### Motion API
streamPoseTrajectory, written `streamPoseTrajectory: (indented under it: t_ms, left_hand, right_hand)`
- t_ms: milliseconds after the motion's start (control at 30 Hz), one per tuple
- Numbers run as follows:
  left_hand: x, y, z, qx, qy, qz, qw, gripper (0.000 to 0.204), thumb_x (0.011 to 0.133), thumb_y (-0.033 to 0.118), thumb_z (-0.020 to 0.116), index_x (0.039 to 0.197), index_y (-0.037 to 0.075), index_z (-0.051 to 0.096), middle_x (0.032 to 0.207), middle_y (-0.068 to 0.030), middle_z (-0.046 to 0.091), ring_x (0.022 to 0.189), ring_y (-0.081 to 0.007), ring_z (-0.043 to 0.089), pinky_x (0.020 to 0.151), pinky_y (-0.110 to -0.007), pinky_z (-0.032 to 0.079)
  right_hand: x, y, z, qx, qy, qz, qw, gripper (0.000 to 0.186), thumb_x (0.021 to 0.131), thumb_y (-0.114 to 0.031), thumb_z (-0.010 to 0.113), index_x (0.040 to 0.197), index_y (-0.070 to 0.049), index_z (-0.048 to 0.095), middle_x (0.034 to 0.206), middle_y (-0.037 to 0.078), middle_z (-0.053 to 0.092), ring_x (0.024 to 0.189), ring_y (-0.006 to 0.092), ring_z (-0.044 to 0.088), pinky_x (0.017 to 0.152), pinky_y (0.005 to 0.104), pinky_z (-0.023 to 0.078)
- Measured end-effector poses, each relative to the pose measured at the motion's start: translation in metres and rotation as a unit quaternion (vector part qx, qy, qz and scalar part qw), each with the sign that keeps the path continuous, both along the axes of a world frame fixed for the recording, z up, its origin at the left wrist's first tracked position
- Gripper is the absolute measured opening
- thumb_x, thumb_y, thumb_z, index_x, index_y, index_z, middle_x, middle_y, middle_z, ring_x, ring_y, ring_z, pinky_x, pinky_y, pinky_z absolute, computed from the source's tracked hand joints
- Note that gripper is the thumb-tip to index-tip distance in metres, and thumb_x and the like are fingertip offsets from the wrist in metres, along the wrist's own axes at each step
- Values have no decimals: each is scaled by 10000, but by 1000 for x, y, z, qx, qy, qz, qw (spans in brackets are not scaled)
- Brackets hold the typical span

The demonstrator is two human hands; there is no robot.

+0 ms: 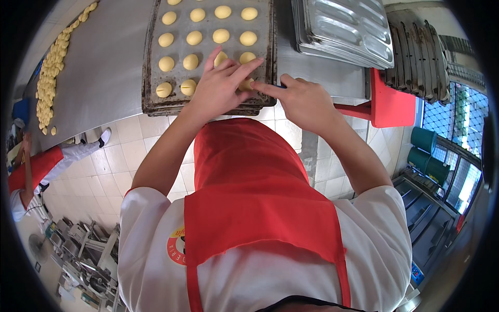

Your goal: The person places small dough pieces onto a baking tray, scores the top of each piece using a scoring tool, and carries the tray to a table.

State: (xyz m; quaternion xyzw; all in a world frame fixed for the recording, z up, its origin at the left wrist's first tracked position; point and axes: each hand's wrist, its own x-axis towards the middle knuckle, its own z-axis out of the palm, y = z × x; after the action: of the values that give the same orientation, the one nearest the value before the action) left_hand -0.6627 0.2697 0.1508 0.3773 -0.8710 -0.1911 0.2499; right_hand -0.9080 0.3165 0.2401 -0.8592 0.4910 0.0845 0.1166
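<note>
On the worn metal baking tray [207,24] are rows of pale yellow dough balls [194,38]; some in the bottom row [188,87] show slits. My left hand [221,86] is over the tray's lower right, fingers spread around a dough ball [245,83] that is partly hidden. My right hand [306,101] grips a small dark-handled tool [286,82], probably a blade, its index finger reaching to that ball. The tool's tip is too hidden to make out.
Small dough pieces [52,78] line the steel table [99,62] at left. Shiny molded pans [343,28], dark trays [416,60] and a red stand [390,99] are at right. A co-worker in a red apron [36,169] is at left.
</note>
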Motion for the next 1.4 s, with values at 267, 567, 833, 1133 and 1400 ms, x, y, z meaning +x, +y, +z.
streamPoseTrajectory:
  t_ms: [267, 567, 833, 1133, 1400]
  left_hand:
    - [-6, -26, 8, -33, 56, 48, 997, 914, 763, 324, 968, 1577, 258, 557, 1095, 64, 781, 1153, -219, 710, 1335, -605, 213]
    - [2, -51, -4, 3, 46, 20, 999, 978, 776, 290, 961, 1636, 266, 495, 1163, 76, 794, 1202, -232, 720, 1349, -602, 183]
    - [57, -59, -15, 63, -56, 39, 996, 1031, 753, 245, 980, 1652, 274, 477, 1361, 57, 758, 1351, -222, 642, 1353, -609, 170]
    - [122, -67, -2, 61, -33, 58, 996, 1010, 755, 221, 975, 1642, 208, 492, 1297, 45, 770, 1372, -214, 634, 1357, -594, 167]
    - [163, -71, 5, 55, 78, 66, 993, 985, 718, 228, 997, 1591, 212, 541, 1381, 32, 737, 1368, -235, 634, 1344, -614, 194]
  right_hand:
    - [-40, -22, 16, -33, -16, -27, 999, 748, 925, -36, 621, 1552, -444, 604, 980, 77, 659, 847, 282, 745, 681, 444, 626]
    - [-46, -45, 16, 6, 16, -20, 1000, 719, 961, -33, 616, 1566, -420, 601, 990, 53, 638, 840, 261, 722, 668, 437, 607]
    - [15, -74, -20, -25, -53, 19, 998, 706, 964, -53, 630, 1555, -438, 605, 935, 24, 618, 813, 237, 707, 649, 413, 591]
    - [103, -97, -10, 34, -44, 26, 998, 718, 955, -70, 623, 1555, -464, 596, 1116, 62, 688, 945, 297, 765, 773, 446, 637]
    - [126, -107, 13, 17, -37, 58, 997, 773, 930, -30, 643, 1576, -449, 582, 1052, 35, 660, 872, 251, 723, 654, 416, 592]
